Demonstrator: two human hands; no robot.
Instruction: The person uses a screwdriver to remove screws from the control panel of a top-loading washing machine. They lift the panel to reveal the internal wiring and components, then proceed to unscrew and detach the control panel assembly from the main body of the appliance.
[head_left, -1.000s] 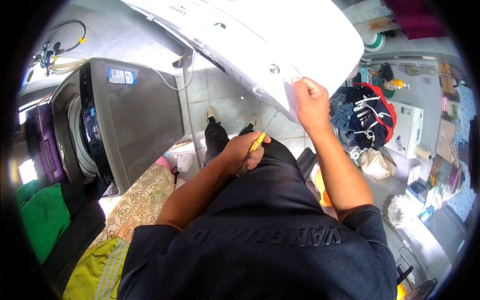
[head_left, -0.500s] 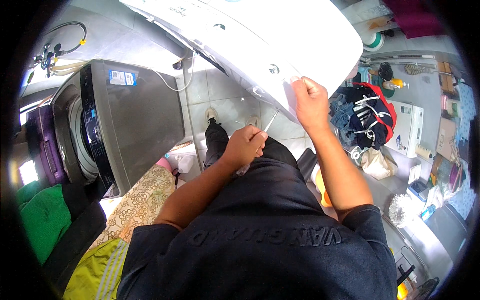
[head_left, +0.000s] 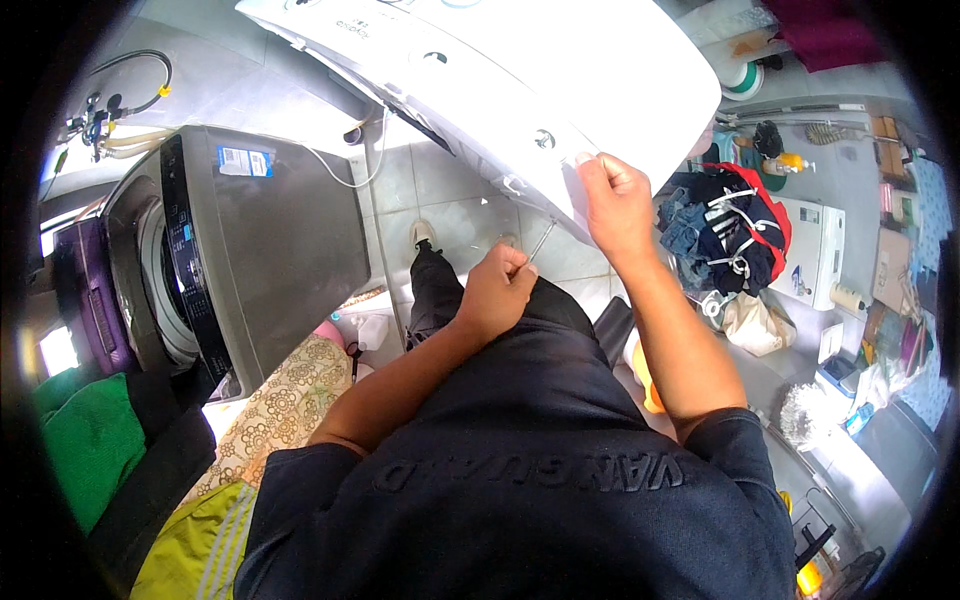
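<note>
Head view: a screwdriver point(head_left: 543, 241) points up at the lower edge of a white panel point(head_left: 590, 65), its slim metal shaft jutting from the left hand point(head_left: 496, 292), whose fingers are closed around the hidden handle — whether the tip touches the panel is too small to tell. Over the panel's lower right edge, the right hand point(head_left: 620, 212) has its fingers curled and pressed together against the thumb — I cannot tell whether they pinch the rim. Left of the panel stands a grey washing machine point(head_left: 290, 235), right of it a heap of clothes point(head_left: 735, 225), and below it a shoe point(head_left: 422, 233) on the tiled floor point(head_left: 455, 185).
</note>
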